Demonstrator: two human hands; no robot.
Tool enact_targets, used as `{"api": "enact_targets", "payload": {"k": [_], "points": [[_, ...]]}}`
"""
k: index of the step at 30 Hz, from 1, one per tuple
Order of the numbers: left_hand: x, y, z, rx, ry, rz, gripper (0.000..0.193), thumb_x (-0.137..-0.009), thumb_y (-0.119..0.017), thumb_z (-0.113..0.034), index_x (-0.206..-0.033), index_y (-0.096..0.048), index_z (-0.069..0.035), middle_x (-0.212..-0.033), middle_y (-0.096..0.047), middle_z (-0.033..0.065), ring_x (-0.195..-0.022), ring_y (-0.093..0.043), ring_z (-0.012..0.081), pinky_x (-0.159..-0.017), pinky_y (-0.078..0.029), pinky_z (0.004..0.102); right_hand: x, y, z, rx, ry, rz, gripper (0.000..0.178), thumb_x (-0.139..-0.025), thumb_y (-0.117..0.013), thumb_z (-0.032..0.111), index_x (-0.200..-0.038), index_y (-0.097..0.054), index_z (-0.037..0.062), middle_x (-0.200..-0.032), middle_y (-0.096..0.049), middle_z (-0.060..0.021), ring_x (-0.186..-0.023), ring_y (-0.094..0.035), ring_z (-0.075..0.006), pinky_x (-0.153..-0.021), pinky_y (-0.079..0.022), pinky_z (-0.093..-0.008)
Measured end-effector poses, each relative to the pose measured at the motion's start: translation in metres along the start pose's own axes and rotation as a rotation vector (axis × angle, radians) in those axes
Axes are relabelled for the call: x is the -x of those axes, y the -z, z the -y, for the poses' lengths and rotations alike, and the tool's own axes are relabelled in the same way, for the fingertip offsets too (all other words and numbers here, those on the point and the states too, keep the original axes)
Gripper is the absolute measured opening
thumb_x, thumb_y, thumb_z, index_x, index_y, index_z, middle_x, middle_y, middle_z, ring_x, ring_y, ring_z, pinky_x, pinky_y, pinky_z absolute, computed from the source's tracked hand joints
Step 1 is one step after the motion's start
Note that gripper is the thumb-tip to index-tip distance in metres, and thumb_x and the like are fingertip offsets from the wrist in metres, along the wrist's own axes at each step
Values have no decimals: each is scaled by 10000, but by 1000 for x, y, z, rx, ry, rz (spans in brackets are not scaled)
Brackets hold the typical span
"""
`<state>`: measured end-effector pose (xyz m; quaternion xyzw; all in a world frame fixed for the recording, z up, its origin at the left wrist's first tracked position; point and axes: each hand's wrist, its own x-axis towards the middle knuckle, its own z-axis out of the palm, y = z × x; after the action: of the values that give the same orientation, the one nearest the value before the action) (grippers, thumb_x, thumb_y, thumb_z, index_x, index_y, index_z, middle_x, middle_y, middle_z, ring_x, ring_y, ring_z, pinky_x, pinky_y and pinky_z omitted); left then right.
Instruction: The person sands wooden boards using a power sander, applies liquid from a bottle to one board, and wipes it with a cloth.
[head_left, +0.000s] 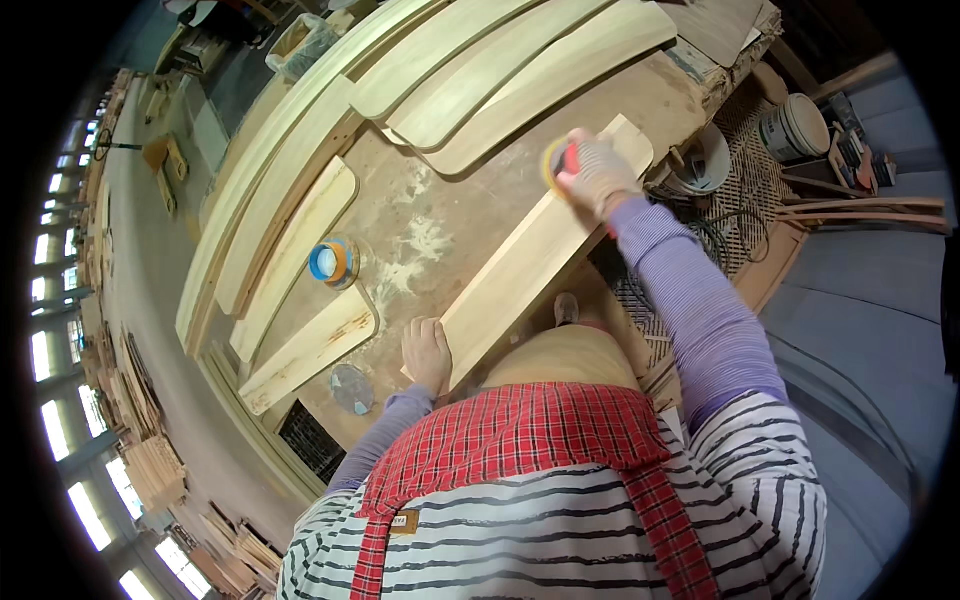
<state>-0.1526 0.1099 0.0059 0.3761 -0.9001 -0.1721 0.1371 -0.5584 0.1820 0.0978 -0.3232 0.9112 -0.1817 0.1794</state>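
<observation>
striped shirt [520, 540] and red plaid apron [510, 425] filled the nearest space, purple sleeves [690, 300] reaching forward from them. just past the apron, the left hand [428, 355] rested at the near end of a long pale board [535, 262], fingers together and slightly bent; whether the thumb hooked beneath could not be told. it probably lay there to stop the board from sliding. the board slanted along the near edge of the counter [470, 215], apparently to keep its whole length within reach. a grey disc [352, 389] lay beyond the left hand, to its left, and a blue-rimmed container [333, 262] stood farther on, both well off the board, perhaps to leave it unobstructed. toward the board's far end, the right hand [603, 180] was curled closed around a rounded yellow-and-red tool [553, 168], seemingly so the palm could bear down on the wood. across the counter, round-cornered planks [480, 85] lay close together, likely to save room. beyond those stood a plastic-lined bin [302, 50].
</observation>
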Motion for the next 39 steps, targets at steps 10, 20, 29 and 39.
{"api": "enact_targets", "payload": {"k": [10, 20, 29, 39], "points": [[-4, 3, -1, -23, -10, 60, 100, -950, -545, -164, -951, -612, -90, -1011, -622, 95, -966, -568, 307, -838, -436, 430, -27, 1, -28, 61, -52, 35, 677, -771, -795, 333, -1348, -476, 177, -1304, -472, -257, -1107, -599, -456, -955, -509, -477], [-8, 4, -1, -64, -6, 71, 118, -958, -536, -178, -936, -608, -87, -999, -616, 92, -944, -553, 305, -828, -424, 440, -26, 6, -28, 75, -83, 16, 677, -759, -808, 335, -1345, -492, 208, -1286, -494, -243, -1137, -591, -434, -984, -498, -454], [-8, 1, -1, -98, -19, 53, 131, -968, -527, -194, -956, -609, -93, -1026, -632, 92, -963, -571, 298, -828, -432, 430, -32, 20, -35, 122, -75, -91, 529, -800, -753, 348, -1249, -545, 162, -1221, -540, -248, -1056, -635, -412, -931, -519, -456], [-14, -2, 2, -86, -41, 57, 154, -974, -509, -189, -959, -601, -65, -1004, -615, 108, -958, -567, 323, -837, -435, 447, 156, -69, 69, 116, 281, 472, 430, -827, -681, 269, -1229, -547, 196, -1260, -551, -183, -1117, -609, -412, -883, -536, -523]]}}
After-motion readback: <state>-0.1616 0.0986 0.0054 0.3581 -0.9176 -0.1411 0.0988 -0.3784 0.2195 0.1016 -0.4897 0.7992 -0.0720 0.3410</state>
